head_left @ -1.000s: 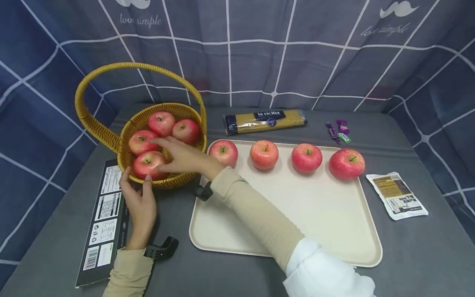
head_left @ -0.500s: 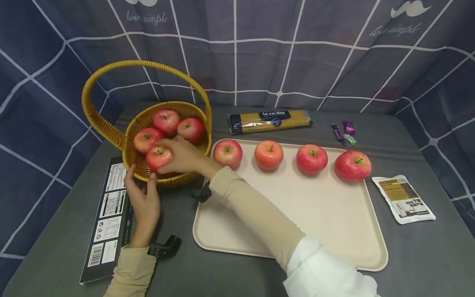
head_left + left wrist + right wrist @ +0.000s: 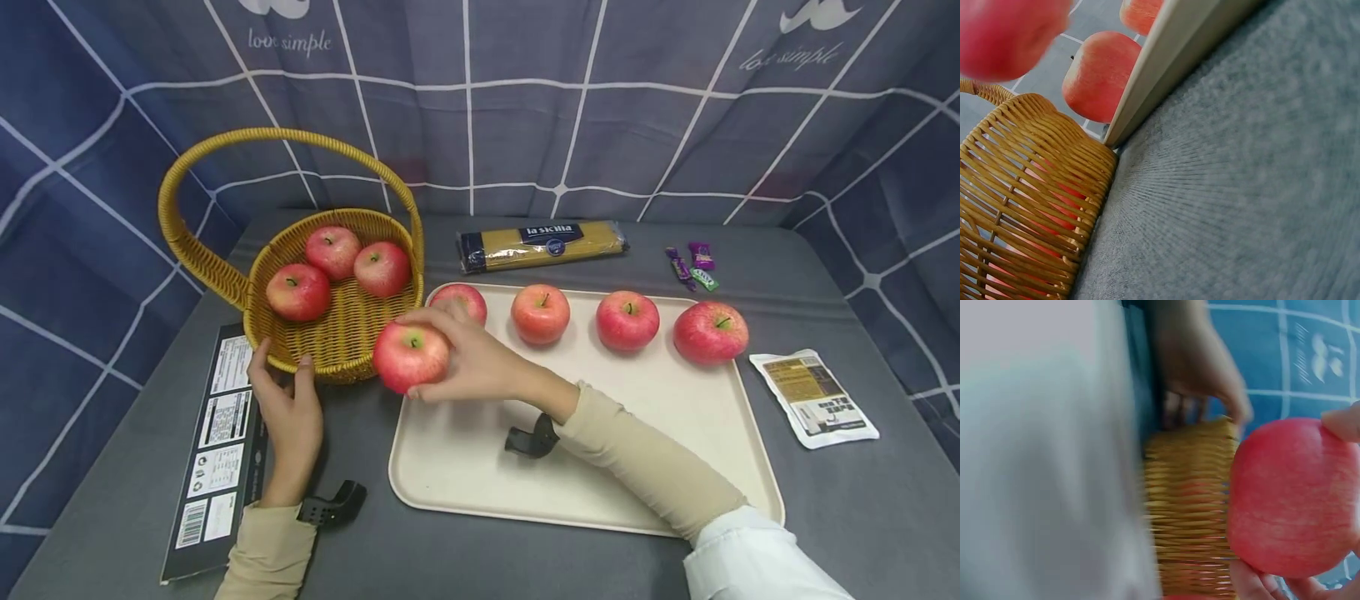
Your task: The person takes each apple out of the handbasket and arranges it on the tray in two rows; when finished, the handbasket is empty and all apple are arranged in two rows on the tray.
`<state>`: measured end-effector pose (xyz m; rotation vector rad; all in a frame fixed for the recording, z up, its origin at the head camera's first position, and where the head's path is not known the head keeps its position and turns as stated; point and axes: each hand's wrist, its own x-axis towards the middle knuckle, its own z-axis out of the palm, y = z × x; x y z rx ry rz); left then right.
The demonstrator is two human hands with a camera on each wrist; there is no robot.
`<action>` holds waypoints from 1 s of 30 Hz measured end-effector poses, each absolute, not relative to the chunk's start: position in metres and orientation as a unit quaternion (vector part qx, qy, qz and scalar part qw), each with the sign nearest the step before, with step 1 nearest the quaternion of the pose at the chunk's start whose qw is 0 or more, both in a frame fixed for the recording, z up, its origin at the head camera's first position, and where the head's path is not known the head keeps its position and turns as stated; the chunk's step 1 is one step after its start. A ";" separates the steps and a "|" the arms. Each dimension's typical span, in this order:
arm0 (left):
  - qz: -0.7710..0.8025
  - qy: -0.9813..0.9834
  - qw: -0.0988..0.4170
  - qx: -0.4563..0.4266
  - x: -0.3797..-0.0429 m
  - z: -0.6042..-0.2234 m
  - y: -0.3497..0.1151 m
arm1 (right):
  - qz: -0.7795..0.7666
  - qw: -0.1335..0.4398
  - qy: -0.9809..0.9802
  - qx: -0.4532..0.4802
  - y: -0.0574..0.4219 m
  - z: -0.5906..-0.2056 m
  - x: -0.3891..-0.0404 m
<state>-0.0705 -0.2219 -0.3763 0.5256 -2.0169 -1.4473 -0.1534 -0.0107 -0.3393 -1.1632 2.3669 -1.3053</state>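
In the head view my right hand (image 3: pixel 480 358) grips a red apple (image 3: pixel 411 357) between thumb and fingers, over the left end of the cream tray (image 3: pixel 525 467). The same apple (image 3: pixel 1294 497) fills the right side of the right wrist view. My left hand (image 3: pixel 288 417) holds the near rim of a yellow wicker basket (image 3: pixel 352 333), its thumb over the edge in the right wrist view. Inside the basket lie three apples (image 3: pixel 298 292). Several more stand in a row along the tray's back edge, the leftmost apple (image 3: pixel 461 300) partly hidden behind my right hand.
A bag of spaghetti (image 3: pixel 543 246) lies behind the tray, with small wrapped candies (image 3: pixel 690 265) to its right. A flat food pouch (image 3: pixel 813 398) is right of the tray. Under my left forearm's side lies a long black box (image 3: pixel 217 450). The basket's tall handle (image 3: pixel 285 135) arches upward.
My right hand has taken hold of the front apple in the basket, lifted it out and carried it right to the tray's left end. The left hand stays at the basket rim.
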 end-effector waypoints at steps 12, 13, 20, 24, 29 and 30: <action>-0.552 -0.754 0.295 0.198 -0.070 -0.371 -0.216 | -0.349 0.135 0.803 -0.464 0.028 -0.384 -0.118; -0.551 -0.754 0.295 0.199 -0.070 -0.371 -0.216 | -0.344 0.133 0.804 -0.467 0.029 -0.384 -0.118; -0.545 -0.760 0.291 0.204 -0.069 -0.371 -0.216 | -0.318 0.138 0.810 -0.473 0.032 -0.370 -0.122; -0.544 -0.758 0.297 0.205 -0.069 -0.372 -0.217 | -0.372 0.127 0.798 -0.458 0.022 -0.352 -0.141; -0.544 -0.759 0.297 0.200 -0.069 -0.372 -0.218 | -0.367 0.087 0.809 -0.451 -0.007 -0.331 -0.176; -0.544 -0.758 0.297 0.202 -0.069 -0.373 -0.218 | -0.351 0.082 0.815 -0.454 -0.014 -0.327 -0.183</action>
